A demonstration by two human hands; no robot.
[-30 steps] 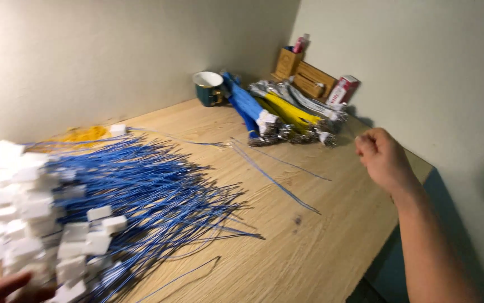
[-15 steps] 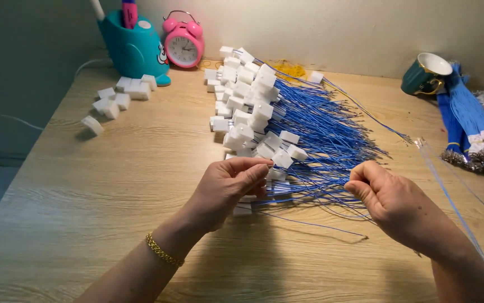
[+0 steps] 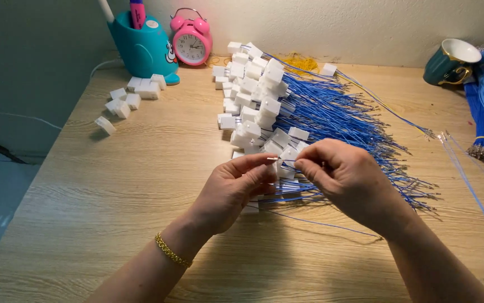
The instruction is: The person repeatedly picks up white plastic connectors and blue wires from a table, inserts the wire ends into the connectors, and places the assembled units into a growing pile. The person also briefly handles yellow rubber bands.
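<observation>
Fingers of my left hand (image 3: pixel 235 188) and right hand (image 3: pixel 345 177) pinch together on one thin blue wire (image 3: pixel 303 220), its small metal tip between them just above the pale wood-grain counter (image 3: pixel 141 185). Behind my hands lies a fanned heap of blue wires with blocky white plastic connectors (image 3: pixel 253 106). Loose white connectors (image 3: pixel 132 95) sit near a glossy teal pen holder (image 3: pixel 141 50) and round pink alarm clock (image 3: pixel 191 42).

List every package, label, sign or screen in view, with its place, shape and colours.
Alarm clock: back of the wooden table, beside the teal pen holder; round, pink, white dial with twin bells.
Sticker on the pen holder: small, white and dark.
No packages, signs or screens show.
</observation>
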